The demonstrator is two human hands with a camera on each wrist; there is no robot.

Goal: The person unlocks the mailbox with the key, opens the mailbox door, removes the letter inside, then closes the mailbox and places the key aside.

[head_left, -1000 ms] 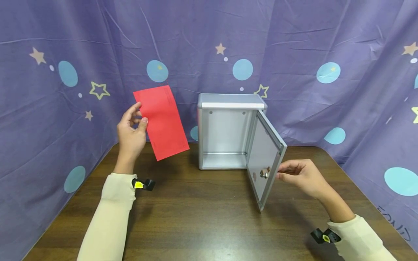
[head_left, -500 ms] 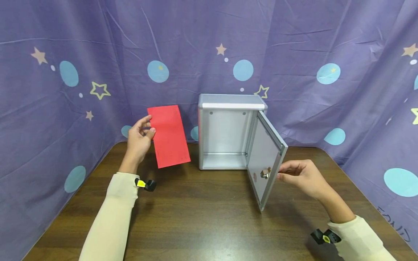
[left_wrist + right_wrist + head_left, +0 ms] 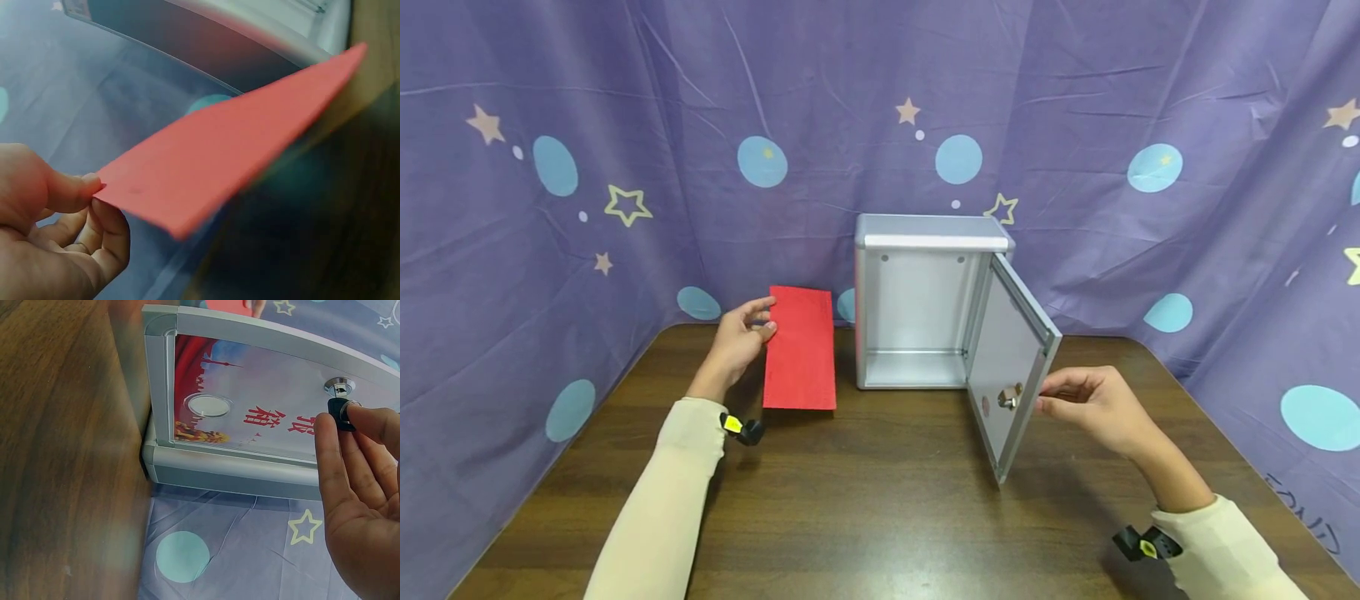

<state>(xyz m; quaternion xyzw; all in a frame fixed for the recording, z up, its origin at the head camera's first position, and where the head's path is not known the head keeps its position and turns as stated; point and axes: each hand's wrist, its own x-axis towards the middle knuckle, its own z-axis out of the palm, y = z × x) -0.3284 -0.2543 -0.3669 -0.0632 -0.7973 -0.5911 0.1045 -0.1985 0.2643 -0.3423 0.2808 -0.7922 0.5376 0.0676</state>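
In the head view my left hand (image 3: 733, 346) pinches the left edge of a red sheet of paper (image 3: 802, 350) between thumb and fingers. The paper hangs nearly upright, just left of a silver metal mailbox (image 3: 932, 229). That box stands with its door (image 3: 1009, 358) swung out to the right, and its bare inside shows. At the door's outer side is my right hand (image 3: 1093, 408). The right wrist view shows its thumb and finger gripping a black-headed key (image 3: 340, 414) that sits in the round lock (image 3: 341, 385). Red characters (image 3: 262, 417) are printed on the door's outer face.
A brown wooden table (image 3: 865, 517) carries the box near its back edge. Purple curtain (image 3: 835, 100) with stars and blue dots encloses the back and sides. The open door reaches forward over the table toward the person.
My left hand has moved down and to the right with the red paper, which has turned more upright and come lower beside the mailbox. The right hand and the door have stayed in place.
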